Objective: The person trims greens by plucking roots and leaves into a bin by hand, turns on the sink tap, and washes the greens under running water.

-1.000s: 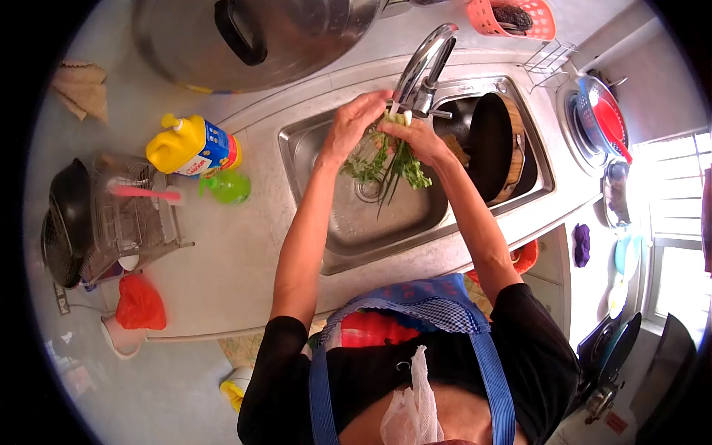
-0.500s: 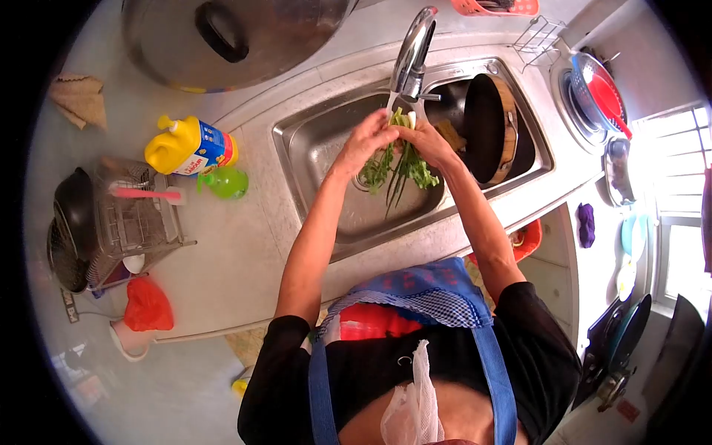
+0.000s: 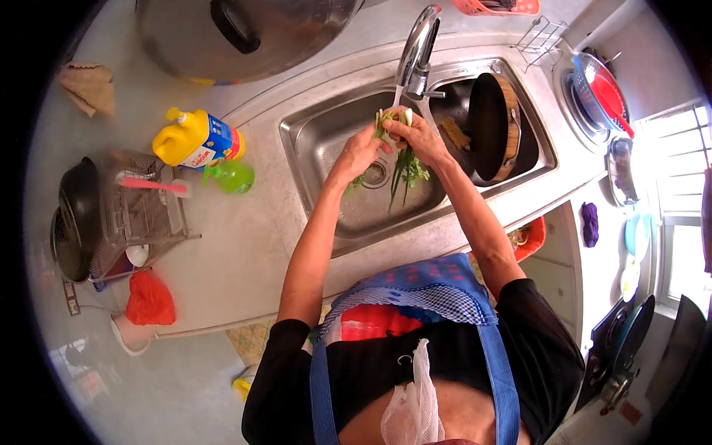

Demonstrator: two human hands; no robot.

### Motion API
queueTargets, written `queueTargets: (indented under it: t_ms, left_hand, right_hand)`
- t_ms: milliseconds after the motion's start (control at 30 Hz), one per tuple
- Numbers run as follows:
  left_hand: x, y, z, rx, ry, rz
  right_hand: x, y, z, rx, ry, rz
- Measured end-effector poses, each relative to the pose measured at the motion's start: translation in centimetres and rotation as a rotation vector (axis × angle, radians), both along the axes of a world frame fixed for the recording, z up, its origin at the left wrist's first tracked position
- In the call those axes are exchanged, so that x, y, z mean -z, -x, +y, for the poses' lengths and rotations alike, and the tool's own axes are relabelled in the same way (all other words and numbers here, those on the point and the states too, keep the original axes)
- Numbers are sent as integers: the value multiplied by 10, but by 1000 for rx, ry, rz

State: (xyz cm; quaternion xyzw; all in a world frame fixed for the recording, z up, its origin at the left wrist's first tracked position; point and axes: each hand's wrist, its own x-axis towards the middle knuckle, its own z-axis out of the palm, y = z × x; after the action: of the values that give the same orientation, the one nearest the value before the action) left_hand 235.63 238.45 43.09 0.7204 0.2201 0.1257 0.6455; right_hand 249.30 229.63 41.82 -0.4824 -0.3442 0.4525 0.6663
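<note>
Both of my hands are over the left sink basin, beneath the tap, with water running close to them. My left hand is closed on some leafy herbs, their pale stems at the top and a few leaves showing below the palm. In my right hand, the fingers are wrapped round a bunch of spring onions, white ends up and dark green tops hanging down. Curly green leaves hang beside them. Part of each bunch is hidden by my fingers.
The right basin holds a black wok against a round wooden board, and a brown sponge. A yellow detergent jug and a green bottle stand left on the counter, near a dish rack.
My hands have drawn slightly apart. The greens, bunched together before, now hang as two portions, one under each hand. The drain shows between them.
</note>
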Motion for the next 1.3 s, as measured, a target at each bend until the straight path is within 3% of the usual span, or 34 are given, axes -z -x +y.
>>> queueTargets:
  t_ms: [67, 100, 200, 267, 533, 700, 767, 867, 1000, 1067, 1300]
  left_hand:
    - [3, 1, 1, 66, -422, 68]
    - [1, 1, 0, 65, -422, 67]
    - [-5, 0, -5, 17, -386, 206]
    - [-8, 0, -8, -6, 110, -49]
    - [14, -12, -3, -246, -114, 31]
    - [7, -15, -15, -367, -216, -6]
    - [11, -16, -17, -421, 10, -221]
    - [20, -16, -8, -394, 240, -253]
    - [26, -17, -9, -441, 339, -289]
    - [28, -18, -7, -360, 432, -362]
    - [27, -18, -8, -372, 262, -240]
  right_hand:
    - [-4, -1, 3, 1, 42, -32]
    - [-5, -2, 4, 6, 84, -61]
    - [0, -7, 9, -1, 137, -18]
    - [1, -8, 11, -10, 132, -11]
    - [5, -12, 5, -120, 139, 207]
    - [5, -12, 5, -183, -44, 271]
    - [9, -11, 4, -143, -61, 297]
    - [9, -10, 7, -133, -83, 364]
    - [7, -9, 6, -194, -43, 574]
    - [8, -7, 7, -174, -46, 544]
    - [29, -8, 12, -76, -60, 338]
